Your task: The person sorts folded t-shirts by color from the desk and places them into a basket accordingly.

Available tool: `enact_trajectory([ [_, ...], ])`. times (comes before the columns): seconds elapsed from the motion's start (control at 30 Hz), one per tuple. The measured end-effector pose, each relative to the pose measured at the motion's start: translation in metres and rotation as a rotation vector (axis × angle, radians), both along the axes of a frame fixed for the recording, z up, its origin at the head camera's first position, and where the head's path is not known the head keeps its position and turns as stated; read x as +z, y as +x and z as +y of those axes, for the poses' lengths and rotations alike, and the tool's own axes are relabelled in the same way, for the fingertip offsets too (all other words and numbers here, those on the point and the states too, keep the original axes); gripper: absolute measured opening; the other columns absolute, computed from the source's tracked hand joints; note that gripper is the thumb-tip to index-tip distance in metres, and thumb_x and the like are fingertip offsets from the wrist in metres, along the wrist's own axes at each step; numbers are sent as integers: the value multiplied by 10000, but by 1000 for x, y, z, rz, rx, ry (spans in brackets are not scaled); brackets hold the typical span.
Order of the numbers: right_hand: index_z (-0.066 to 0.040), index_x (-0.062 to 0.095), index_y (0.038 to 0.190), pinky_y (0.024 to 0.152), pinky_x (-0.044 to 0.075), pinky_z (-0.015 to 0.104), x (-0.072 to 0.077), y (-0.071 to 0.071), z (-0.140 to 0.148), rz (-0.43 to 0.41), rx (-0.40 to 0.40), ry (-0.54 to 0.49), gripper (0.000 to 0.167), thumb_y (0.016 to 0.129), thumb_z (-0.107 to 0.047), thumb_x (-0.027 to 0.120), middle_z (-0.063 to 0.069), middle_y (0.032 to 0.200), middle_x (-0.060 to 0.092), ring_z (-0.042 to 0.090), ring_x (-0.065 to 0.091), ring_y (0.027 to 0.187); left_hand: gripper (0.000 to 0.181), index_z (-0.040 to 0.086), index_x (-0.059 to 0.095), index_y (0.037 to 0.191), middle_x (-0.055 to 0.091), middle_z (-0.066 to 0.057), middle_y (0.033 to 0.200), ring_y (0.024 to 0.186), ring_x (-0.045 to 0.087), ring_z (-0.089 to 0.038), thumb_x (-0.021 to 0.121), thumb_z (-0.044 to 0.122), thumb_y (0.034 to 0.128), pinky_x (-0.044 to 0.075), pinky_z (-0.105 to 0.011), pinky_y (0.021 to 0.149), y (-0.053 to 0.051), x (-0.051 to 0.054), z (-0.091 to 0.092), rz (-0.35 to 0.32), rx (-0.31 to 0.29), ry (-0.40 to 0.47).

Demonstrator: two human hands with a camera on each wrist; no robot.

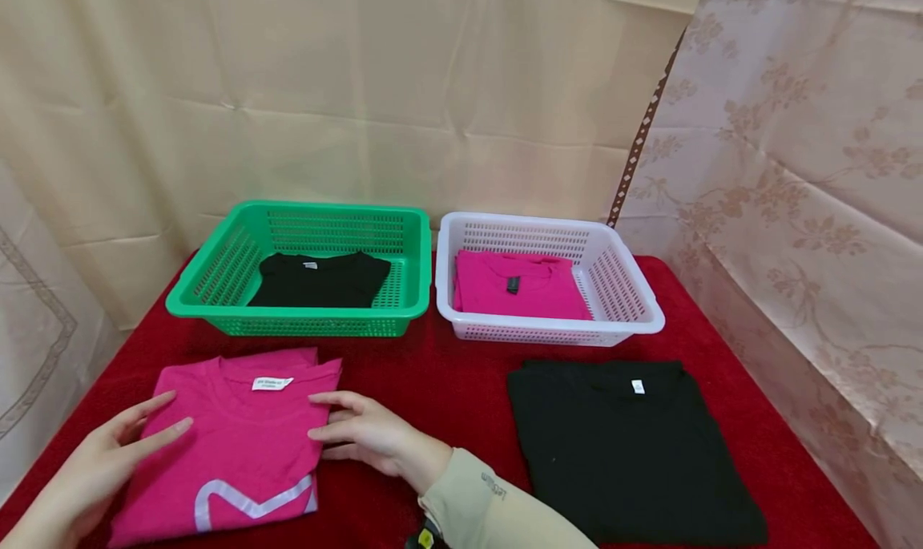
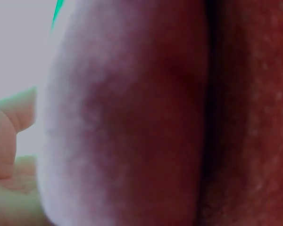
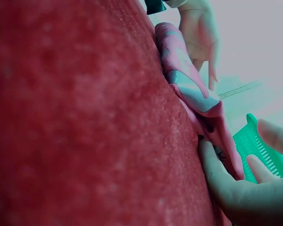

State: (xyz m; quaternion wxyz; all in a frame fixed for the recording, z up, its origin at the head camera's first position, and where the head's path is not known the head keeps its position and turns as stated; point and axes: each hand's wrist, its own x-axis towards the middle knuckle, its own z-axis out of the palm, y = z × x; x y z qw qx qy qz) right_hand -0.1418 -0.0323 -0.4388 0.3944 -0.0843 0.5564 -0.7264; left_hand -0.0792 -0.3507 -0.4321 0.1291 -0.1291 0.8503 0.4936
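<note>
The folded pink shirt [image 1: 238, 437] was laid between the two hands on the red cloth [image 1: 469, 405], its white label [image 1: 272, 384] at the far side and a pale stripe [image 1: 252, 508] at the near. Its left edge was touched by the left hand [image 1: 108, 457], whose thumb and forefinger were spread wide and straight. Its right edge was straddled by the right hand [image 1: 371, 435]: one digit was tucked beneath, others were kept above, and whether the shirt was pinched could not be told. Beyond the hands, a black top [image 1: 324, 286] was contained in the green basket [image 1: 299, 312]; beyond and right of the grip, a second pink shirt [image 1: 519, 296] was contained in the white basket [image 1: 548, 324]. Well right of the right hand, a folded black shirt [image 1: 634, 453] was laid.
</note>
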Motion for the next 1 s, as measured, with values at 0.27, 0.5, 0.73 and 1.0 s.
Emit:
enact_trajectory([
  [0.27, -128, 573, 1385, 974, 532, 422, -6, -4, -12, -4, 26, 29, 423, 971, -46, 585, 81, 1219, 655, 168, 642, 1018, 577, 418, 293, 1521, 175, -311, 1544, 894, 469, 135, 546, 434, 1003, 553, -253, 749, 1, -4, 4, -4, -6, 52],
  [0.5, -160, 647, 1323, 846, 576, 351, -6, -4, -20, 21, 20, 116, 371, 964, -69, 612, 23, 1144, 685, 131, 652, 891, 535, 429, 361, 1490, 207, -301, 1524, 890, 456, 140, 565, 423, 996, 545, -242, 735, 2, -5, 6, 26, -8, 25],
  [0.73, -162, 678, 1278, 869, 588, 385, -8, -9, -21, -5, 14, 150, 340, 952, -76, 635, 22, 1105, 713, 132, 683, 891, 554, 453, 357, 1486, 188, -305, 1534, 1038, 491, -55, 578, 458, 978, 553, -270, 768, -7, -3, 3, -69, -29, 43],
  [1.0, -141, 669, 1286, 882, 582, 399, -9, -10, -21, -32, 25, 109, 361, 946, -31, 624, 47, 1116, 720, 146, 687, 912, 557, 592, 330, 1402, 224, -314, 1507, 987, 529, -64, 623, 420, 960, 552, -289, 760, -5, -3, 3, -83, -40, 34],
])
